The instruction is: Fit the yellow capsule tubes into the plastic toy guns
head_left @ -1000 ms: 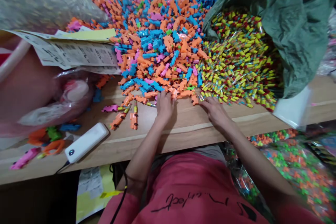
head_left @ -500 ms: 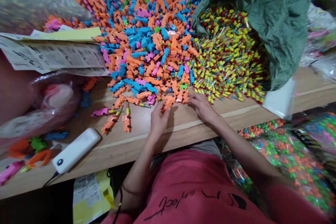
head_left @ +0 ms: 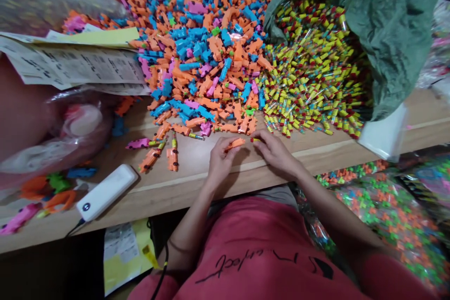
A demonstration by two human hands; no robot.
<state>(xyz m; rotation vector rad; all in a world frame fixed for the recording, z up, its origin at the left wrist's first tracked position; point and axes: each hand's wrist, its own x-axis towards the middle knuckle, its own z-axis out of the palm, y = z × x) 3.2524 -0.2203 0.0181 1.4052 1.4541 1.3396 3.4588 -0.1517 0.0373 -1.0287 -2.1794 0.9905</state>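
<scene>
The left hand (head_left: 219, 161) grips an orange toy car (head_left: 236, 143) between thumb and fingers, and at three o'clock from that car, a short gap away, the right hand (head_left: 273, 151) pinches a small red-and-yellow tube (head_left: 255, 140), both held just above the near side of the wooden table (head_left: 191, 159). A heap of orange, blue and pink toys (head_left: 197, 63) lies at twelve o'clock from the left hand, with yellow tubes (head_left: 312, 79) spilling from a green sack (head_left: 390, 33) at one o'clock from the right. At nine o'clock from the left hand lies an orange car with a tube in its end (head_left: 172, 157), and farther out, between eight and nine, a white power bank (head_left: 107, 192).
</scene>
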